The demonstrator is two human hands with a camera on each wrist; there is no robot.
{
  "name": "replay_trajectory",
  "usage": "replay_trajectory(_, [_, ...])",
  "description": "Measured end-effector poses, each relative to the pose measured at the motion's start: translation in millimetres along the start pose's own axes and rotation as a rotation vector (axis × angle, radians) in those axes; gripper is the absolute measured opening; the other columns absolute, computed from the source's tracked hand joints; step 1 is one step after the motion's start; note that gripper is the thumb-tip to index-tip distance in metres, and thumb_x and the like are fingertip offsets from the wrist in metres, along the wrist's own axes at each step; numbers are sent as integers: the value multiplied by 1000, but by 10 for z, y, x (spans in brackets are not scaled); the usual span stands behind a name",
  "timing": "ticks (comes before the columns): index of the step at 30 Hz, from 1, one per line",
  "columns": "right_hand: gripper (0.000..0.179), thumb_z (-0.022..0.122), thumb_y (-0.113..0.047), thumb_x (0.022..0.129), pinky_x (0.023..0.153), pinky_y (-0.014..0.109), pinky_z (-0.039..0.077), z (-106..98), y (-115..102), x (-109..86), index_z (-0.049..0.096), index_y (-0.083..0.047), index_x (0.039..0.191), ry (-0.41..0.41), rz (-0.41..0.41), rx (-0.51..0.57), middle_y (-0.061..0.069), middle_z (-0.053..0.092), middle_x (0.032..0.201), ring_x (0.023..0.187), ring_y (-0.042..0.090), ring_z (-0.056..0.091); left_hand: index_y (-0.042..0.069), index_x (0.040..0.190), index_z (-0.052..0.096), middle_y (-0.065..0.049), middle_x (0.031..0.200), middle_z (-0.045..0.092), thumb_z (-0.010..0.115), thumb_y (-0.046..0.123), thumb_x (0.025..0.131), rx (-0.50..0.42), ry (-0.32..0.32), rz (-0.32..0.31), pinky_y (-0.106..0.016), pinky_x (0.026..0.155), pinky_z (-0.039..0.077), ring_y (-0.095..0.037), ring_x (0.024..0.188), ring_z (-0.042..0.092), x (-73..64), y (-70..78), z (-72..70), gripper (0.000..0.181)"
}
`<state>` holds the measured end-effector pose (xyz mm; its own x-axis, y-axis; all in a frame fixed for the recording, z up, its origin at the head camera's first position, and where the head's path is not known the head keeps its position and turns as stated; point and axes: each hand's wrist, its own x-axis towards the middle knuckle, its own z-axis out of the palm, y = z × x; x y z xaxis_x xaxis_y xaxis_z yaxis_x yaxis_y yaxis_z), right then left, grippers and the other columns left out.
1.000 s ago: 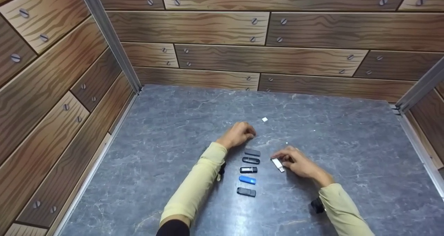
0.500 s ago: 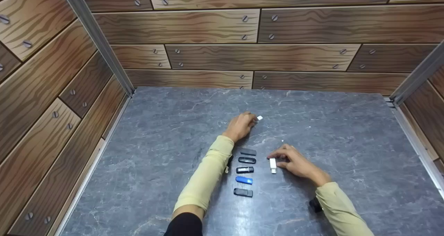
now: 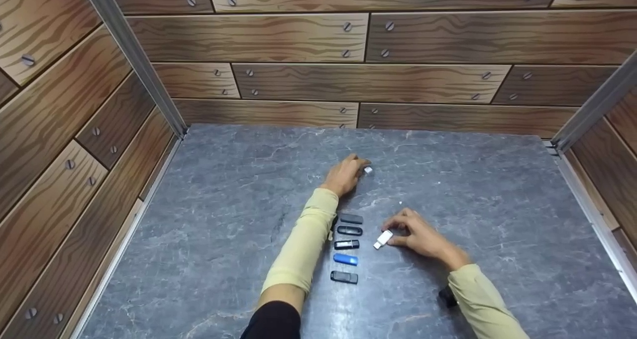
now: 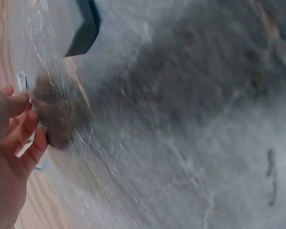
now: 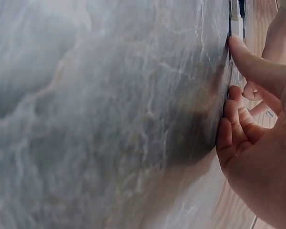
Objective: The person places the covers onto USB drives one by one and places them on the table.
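A white USB stick point(image 3: 383, 238), its metal plug pointing toward the lower left, lies at the fingertips of my right hand point(image 3: 419, 234), which pinches it between thumb and index finger. In the right wrist view the stick point(image 5: 236, 26) shows just past the thumb tip, partly cut off by the frame. Farther back on the table, my left hand point(image 3: 346, 174) pinches a small white cap point(image 3: 368, 170). That cap point(image 4: 22, 80) shows its hollow end beyond the thumb in the left wrist view, where the index finger is mostly hidden.
Between the forearms runs a column of USB sticks: a dark grey one point(image 3: 352, 219), a black one point(image 3: 350, 230), a black one with a silver face point(image 3: 347, 244), a blue one point(image 3: 345, 259) and another black one point(image 3: 344, 277). A tiny white speck point(image 3: 400, 202) lies beyond them.
My left hand has reached forward to the white cap and taken hold of it. The white USB stick has swivelled in my right fingers, its plug swinging from lower right to lower left.
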<state>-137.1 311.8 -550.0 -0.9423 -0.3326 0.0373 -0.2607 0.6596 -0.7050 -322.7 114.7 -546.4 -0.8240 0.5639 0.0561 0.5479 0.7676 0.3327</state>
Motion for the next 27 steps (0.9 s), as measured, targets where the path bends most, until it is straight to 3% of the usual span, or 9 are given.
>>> replay_trajectory(11, [25, 87, -20, 85, 84, 26, 39, 64, -9, -18, 78, -13, 106, 38, 12, -5, 7, 60, 99, 94, 17, 51, 23, 126, 77, -4, 119, 69, 67, 25, 104, -22, 38, 10, -41, 93, 61, -23, 111, 72, -35, -5, 40, 24])
replay_trajectory(18, [24, 84, -19, 87, 80, 24, 42, 37, -12, -12, 78, -9, 108, 35, 50, 20, 7, 62, 99, 91, 14, 52, 22, 125, 77, -5, 120, 70, 70, 26, 102, -42, 15, 29, -41, 94, 61, -24, 112, 72, -34, 6, 22, 25])
replay_trajectory(23, [21, 82, -16, 90, 78, 22, 46, 20, 4, 4, 77, -4, 107, 42, 33, 66, 9, 66, 98, 87, 9, 55, 17, 116, 77, -4, 114, 70, 70, 28, 102, -35, 7, 11, -39, 90, 60, -21, 106, 71, -49, 22, 24, 19])
replay_trajectory(27, [20, 81, -13, 90, 74, 19, 49, -1, 23, 21, 75, -2, 105, 62, 40, 95, 11, 69, 94, 82, 5, 57, 14, 111, 77, -3, 106, 72, 73, 27, 101, -80, -2, 0, -37, 87, 58, -18, 98, 68, -63, 55, 10, 17])
